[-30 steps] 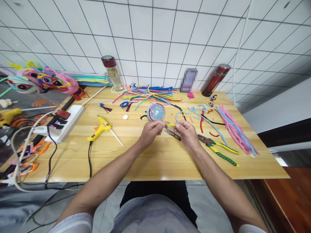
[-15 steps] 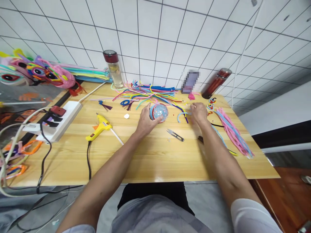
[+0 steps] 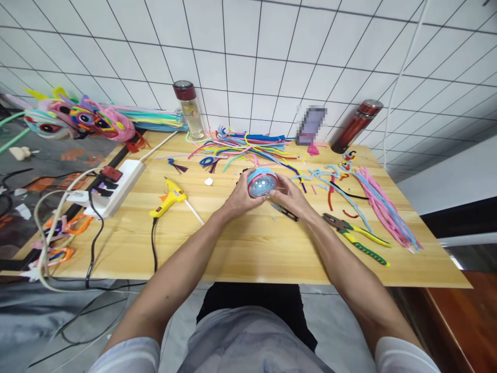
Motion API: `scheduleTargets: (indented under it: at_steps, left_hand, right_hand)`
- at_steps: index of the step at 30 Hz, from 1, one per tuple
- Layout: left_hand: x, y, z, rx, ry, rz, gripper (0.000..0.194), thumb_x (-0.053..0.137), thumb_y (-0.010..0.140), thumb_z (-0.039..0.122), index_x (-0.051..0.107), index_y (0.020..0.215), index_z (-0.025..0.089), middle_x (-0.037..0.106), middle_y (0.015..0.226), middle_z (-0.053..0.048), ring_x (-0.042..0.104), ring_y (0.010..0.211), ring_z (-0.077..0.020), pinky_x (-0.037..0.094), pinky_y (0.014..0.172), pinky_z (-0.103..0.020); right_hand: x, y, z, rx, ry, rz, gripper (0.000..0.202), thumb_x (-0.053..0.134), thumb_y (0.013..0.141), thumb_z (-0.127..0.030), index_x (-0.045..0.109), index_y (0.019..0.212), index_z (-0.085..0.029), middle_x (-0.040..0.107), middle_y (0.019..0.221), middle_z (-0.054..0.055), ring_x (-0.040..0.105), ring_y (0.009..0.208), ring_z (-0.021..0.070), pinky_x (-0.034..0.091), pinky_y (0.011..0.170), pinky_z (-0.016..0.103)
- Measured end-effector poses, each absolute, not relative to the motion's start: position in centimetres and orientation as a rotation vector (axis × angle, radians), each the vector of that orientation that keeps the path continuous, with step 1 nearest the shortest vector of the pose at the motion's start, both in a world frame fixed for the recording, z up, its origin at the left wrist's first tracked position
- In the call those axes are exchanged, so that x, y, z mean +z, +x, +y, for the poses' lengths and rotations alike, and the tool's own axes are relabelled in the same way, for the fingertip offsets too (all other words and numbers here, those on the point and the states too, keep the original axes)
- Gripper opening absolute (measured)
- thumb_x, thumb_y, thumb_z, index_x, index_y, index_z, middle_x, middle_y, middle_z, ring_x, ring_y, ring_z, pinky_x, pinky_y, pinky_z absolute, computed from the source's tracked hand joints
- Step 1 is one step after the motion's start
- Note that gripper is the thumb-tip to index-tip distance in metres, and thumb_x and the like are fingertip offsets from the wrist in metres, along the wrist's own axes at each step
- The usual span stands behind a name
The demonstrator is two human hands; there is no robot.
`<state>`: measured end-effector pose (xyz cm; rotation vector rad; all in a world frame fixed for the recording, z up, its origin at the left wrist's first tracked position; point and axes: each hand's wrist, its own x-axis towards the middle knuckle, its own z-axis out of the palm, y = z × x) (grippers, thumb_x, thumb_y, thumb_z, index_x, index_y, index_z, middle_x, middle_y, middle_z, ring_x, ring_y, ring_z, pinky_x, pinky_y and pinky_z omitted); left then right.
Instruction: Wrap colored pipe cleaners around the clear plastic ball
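Note:
A clear plastic ball (image 3: 263, 185) with a light blue fuzzy band and a red strip round it is held over the middle of the table. My left hand (image 3: 243, 197) wraps its left side. On the opposite side, my right hand (image 3: 289, 197) grips it with the thumb near the lower right edge; some of the fingers are hidden behind. Just below the right hand lie small thread snips (image 3: 286, 211), partly covered by it. To the right are pliers (image 3: 349, 233) with green and yellow handles. Loose light blue pipe cleaners (image 3: 320, 176) lie beyond the right hand.
A yellow glue gun (image 3: 169, 198) lies at left, beside a white power strip (image 3: 120, 189) with cables. Along the back are a pile of pipe cleaners (image 3: 248, 147), a glass bottle (image 3: 190, 111), a phone (image 3: 311, 126) and a red flask (image 3: 357, 127). Pink pipe cleaners (image 3: 384, 207) lie far right.
My right hand has come left from the loose pieces at the right and now grips the ball alongside my left hand. The pliers, earlier mostly behind my right forearm, now show.

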<state>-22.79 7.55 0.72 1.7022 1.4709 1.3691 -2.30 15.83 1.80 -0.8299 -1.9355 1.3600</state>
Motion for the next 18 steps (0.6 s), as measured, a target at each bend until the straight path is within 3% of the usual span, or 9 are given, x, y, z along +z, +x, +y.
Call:
scheduleTargets:
  at_steps: [4,9,11,15,18]
  left_hand:
    - [1.2,-22.5,7.4,1.367,1.586,1.507,0.099,0.088,0.076,0.061,0.039,0.152,0.02,0.05,0.157,-0.02,0.056,0.144,-0.0343,0.048,0.122,-0.05]
    - [0.6,-22.8,7.7,1.333,1.631,1.527,0.095,0.088,0.077,0.052,0.044,0.155,0.021,0.052,0.158,-0.018,0.053,0.148,-0.0353,0.043,0.125,-0.052]
    - [0.4,-22.9,7.8,1.346,1.626,1.549,0.092,0.087,0.078,0.047,0.045,0.155,0.021,0.053,0.157,-0.017,0.053,0.147,-0.0345,0.043,0.125,-0.052]
    - [0.3,-22.8,7.8,1.37,1.595,1.612,0.092,0.087,0.077,0.046,0.044,0.155,0.019,0.052,0.157,-0.018,0.053,0.146,-0.0345,0.043,0.126,-0.052]
    - [0.4,-22.7,7.8,1.367,1.625,1.609,0.093,0.085,0.078,0.046,0.043,0.155,0.018,0.051,0.158,-0.019,0.052,0.147,-0.0341,0.042,0.126,-0.051]
  right_hand:
    - [1.7,-2.2,15.4,1.259,-0.853,-1.963,0.072,0.078,0.084,-0.048,0.058,0.149,-0.024,0.065,0.15,0.013,0.066,0.132,0.0297,0.054,0.112,0.048]
    - [2.2,-1.0,16.1,1.144,-0.945,-2.031,0.065,0.075,0.085,-0.044,0.061,0.146,-0.024,0.065,0.15,0.014,0.068,0.126,0.0297,0.056,0.105,0.05]
    - [3.0,0.1,16.4,0.993,-1.079,-2.108,0.053,0.074,0.086,-0.04,0.068,0.135,-0.023,0.07,0.141,0.014,0.07,0.118,0.0294,0.057,0.1,0.048]
    - [4.5,1.9,15.1,0.727,-1.332,-2.511,0.025,0.076,0.084,-0.034,0.073,0.107,-0.024,0.078,0.105,0.009,0.072,0.096,0.0275,0.055,0.085,0.039]
    - [4.7,2.2,12.9,0.581,-1.403,-2.697,0.018,0.072,0.086,-0.027,0.071,0.104,-0.024,0.077,0.105,0.009,0.07,0.093,0.026,0.049,0.076,0.033]
